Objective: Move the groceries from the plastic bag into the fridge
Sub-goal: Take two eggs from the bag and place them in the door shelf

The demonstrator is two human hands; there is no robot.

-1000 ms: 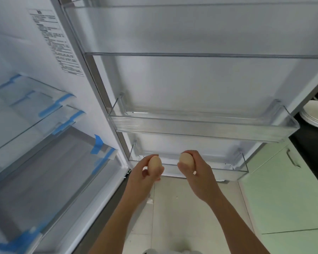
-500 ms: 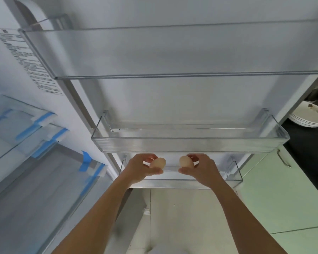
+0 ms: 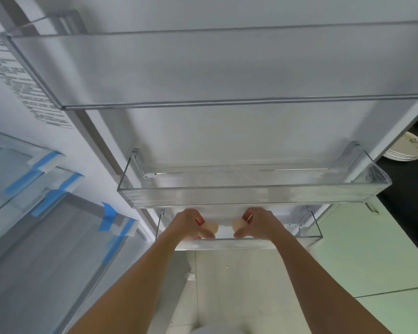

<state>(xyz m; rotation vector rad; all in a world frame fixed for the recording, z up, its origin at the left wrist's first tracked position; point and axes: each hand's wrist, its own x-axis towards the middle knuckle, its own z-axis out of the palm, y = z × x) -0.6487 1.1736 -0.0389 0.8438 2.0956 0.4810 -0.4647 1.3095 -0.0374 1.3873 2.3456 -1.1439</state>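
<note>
Open white fridge door [image 3: 227, 136], clear plastic door bins; pale tiled floor [image 3: 237, 280], green cabinet [image 3: 372, 256] to right. My left hand [image 3: 188, 224] grips pale beige egg [image 3: 212, 228], my right hand [image 3: 258, 222] grips second pale egg [image 3: 238, 224], both over lowest clear bin [image 3: 307, 227]. Eggs poke out between thumb and fingers, tips facing each other, long axes roughly level.

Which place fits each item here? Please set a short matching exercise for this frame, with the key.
Items:
1. left hand
2. stack of plates
3. blue tape
4. middle door bin

Places:
A. far right, on the dark counter
B. on the shelf edges inside the fridge, at left
C. just above both hands
D. holding an egg at the lowest door bin

Pairs: 1-D, 2-A, 3-B, 4-C
</note>
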